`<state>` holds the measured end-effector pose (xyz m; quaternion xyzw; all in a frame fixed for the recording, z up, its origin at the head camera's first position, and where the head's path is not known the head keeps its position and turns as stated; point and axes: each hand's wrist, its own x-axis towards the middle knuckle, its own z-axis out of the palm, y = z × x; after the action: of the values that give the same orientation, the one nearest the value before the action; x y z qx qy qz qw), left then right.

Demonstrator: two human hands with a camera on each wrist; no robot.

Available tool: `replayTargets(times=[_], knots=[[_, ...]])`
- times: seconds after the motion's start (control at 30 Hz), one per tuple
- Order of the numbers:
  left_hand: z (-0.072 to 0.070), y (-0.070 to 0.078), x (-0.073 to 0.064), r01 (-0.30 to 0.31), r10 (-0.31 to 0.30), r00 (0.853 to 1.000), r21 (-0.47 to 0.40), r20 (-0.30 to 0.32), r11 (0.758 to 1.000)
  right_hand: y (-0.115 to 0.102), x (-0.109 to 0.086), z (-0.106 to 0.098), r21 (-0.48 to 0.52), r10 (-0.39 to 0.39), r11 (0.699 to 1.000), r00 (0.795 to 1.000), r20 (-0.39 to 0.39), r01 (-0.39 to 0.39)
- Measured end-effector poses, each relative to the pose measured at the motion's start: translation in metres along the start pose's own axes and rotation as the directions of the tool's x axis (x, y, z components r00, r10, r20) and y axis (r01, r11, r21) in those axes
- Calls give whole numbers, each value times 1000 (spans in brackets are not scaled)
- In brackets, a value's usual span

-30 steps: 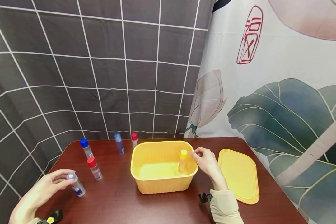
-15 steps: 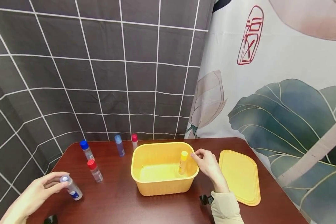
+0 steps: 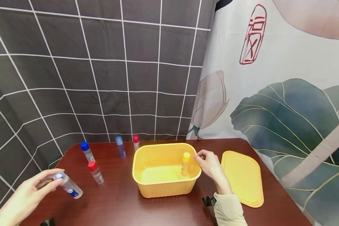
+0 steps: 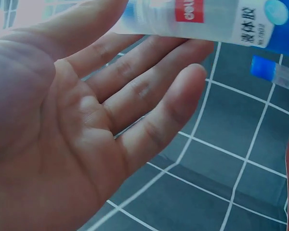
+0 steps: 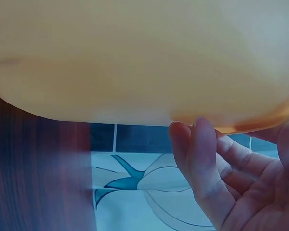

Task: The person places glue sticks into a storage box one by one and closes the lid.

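Observation:
My left hand (image 3: 28, 192) pinches a clear liquid glue bottle (image 3: 70, 187) near its pale top, between thumb and fingertips. The bottle tilts, its blue-labelled end down to the right; whether that end touches the table I cannot tell. In the left wrist view the glue bottle (image 4: 216, 19) lies along the fingertips, with the other fingers held loosely beneath. My right hand (image 3: 212, 164) holds the right rim of a yellow plastic bin (image 3: 165, 189); in the right wrist view its fingertips (image 5: 202, 139) meet the rim. Inside the bin stands a yellow glue stick (image 3: 185, 165).
Left of the bin stand a blue-capped bottle (image 3: 87, 153), a red-capped bottle (image 3: 96, 173) and a blue glue stick (image 3: 121, 147). A pink-capped tube (image 3: 136, 142) is partly behind the bin. A yellow lid (image 3: 241, 179) lies at the right on the dark red table (image 3: 115, 207).
My left hand has moved left, and the glue bottle has gone with it and leans more. The right hand stays at the bin's rim.

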<state>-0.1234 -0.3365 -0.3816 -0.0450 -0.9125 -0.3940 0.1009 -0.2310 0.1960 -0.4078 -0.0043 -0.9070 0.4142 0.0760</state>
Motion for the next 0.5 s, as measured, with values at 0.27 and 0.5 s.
replayTargets(times=[0.27,0.5], knots=[[-4,20,-2,-34,36,994,18,-108,999,0,2,1,15,2,1000,1000,6,-2],[0,40,-3,-48,59,978,56,-201,997,1,1,0,21,6,1000,1000,10,-6]])
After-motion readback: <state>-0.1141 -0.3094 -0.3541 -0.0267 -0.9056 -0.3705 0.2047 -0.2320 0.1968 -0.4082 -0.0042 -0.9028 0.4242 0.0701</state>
